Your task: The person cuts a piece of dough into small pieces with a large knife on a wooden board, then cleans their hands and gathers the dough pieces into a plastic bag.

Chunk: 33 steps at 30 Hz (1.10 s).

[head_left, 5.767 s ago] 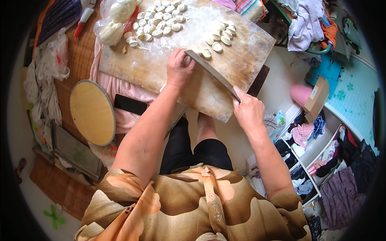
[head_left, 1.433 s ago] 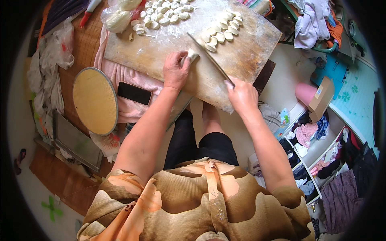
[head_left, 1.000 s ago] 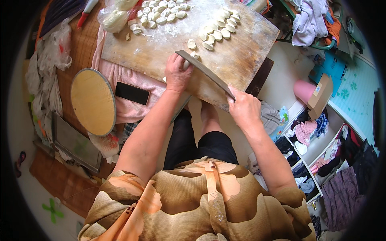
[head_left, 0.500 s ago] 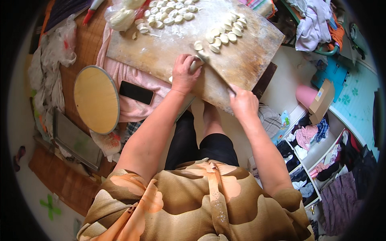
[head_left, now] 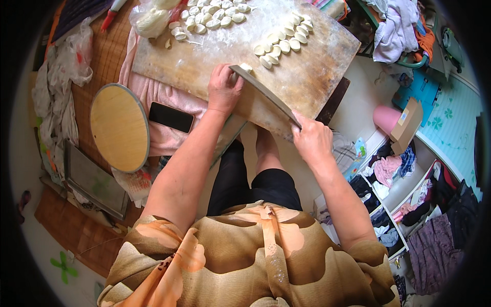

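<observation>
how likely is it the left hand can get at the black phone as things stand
Probably yes: the black phone lies uncovered on the pink towel, beside the left forearm. The left hand, at the board by the knife, would likely need to draw back first.

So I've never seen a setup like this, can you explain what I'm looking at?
There's no machine, just a person's two bare hands. A fisheye camera worn on the head looks down, so straight edges bend near the rim. The right hand holds a long knife. The left hand is curled beside the blade's far end; what it may hold is hidden. On the floury wooden board lie two groups of pale dough pieces, plus a single piece just past the blade. Left of the hands, a black phone lies on a pink towel.
</observation>
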### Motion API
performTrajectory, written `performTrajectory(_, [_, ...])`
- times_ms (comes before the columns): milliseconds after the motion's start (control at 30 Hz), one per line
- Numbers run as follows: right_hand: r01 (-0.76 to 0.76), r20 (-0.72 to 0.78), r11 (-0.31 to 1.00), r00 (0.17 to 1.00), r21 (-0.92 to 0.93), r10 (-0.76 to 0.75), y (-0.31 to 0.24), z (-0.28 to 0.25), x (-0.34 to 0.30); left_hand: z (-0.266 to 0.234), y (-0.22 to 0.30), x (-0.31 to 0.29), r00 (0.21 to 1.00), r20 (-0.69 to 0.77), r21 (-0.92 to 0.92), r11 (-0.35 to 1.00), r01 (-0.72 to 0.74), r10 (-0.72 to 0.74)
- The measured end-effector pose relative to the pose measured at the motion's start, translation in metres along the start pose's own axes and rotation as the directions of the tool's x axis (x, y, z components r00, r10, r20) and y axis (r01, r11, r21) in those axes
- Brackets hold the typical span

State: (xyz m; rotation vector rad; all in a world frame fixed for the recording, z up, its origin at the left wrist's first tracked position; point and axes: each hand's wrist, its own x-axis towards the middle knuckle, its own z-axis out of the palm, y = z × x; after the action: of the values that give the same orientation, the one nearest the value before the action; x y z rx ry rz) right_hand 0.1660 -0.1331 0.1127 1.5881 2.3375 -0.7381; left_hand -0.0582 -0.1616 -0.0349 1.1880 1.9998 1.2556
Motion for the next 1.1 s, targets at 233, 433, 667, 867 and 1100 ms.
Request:
performTrajectory(233, [-0.02, 0.058, 0.998, 0.998, -0.06, 0.023, -0.007, -0.003, 0.01, 0.001, -0.001, 0.003, 1.0, 0.007, 0.031, 1.0, 0.008, -0.008])
performTrajectory(433, [-0.032, 0.077, 0.997, 0.996, -0.073, 0.038, -0.009, 0.018, 0.031, -0.004, 0.007, 0.0, 0.998, 0.003, 0.161, 0.985, -0.06, 0.061])
performTrajectory(667, [0.04, -0.105, 0.993, 0.994, 0.112, -0.028, -0.002, 0.001, 0.017, -0.008, 0.015, -0.012, 0.998, 0.028, 0.135, 0.989, -0.053, 0.049])
performTrajectory(867, [0.05, -0.011, 0.999, 0.999, 0.002, -0.05, 0.004, 0.001, -0.004, 0.003, 0.012, -0.02, 0.989, -0.043, 0.199, 0.971, -0.134, 0.145])
performTrajectory(1100, [0.025, 0.021, 1.0, 0.999, -0.01, -0.025, 0.006, -0.002, -0.008, 0.004, 0.012, -0.019, 0.99, -0.002, 0.213, 0.967, -0.136, 0.14])
